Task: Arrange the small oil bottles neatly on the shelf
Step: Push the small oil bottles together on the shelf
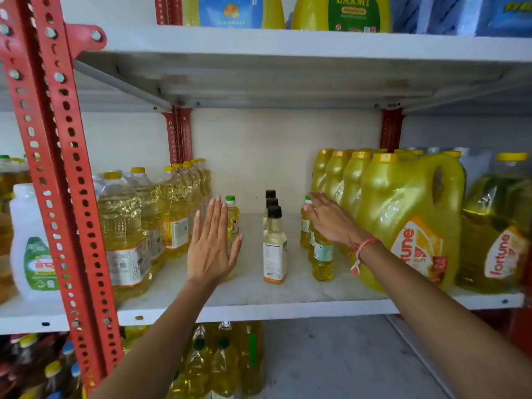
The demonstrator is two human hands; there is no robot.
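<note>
Both hands are held flat and empty: the left hand [211, 243] beside a green-capped row [232, 214], the right hand [331, 220] against another [322, 251]. Between them, black-capped bottles [274, 243] are lined up. Rows are best pressed inward evenly.

Setting: retail shop, grocery or edible-oil section. Evidence: slotted-angle rack with red perforated uprights [54, 156] and white shelf boards [259, 308], bolted at the corners. Stock is grouped by product and faced forward: clear oil bottles with yellow caps [149, 208] at left; large yellow "fortune" jugs [408, 220] in a row at right; small oil bottles [275, 246] in files at centre. "LAXMI" jug [345, 12] on the upper tier; more bottled oil [224, 361] on the tier below. White labelled container [31, 243] in the adjoining bay.
</note>
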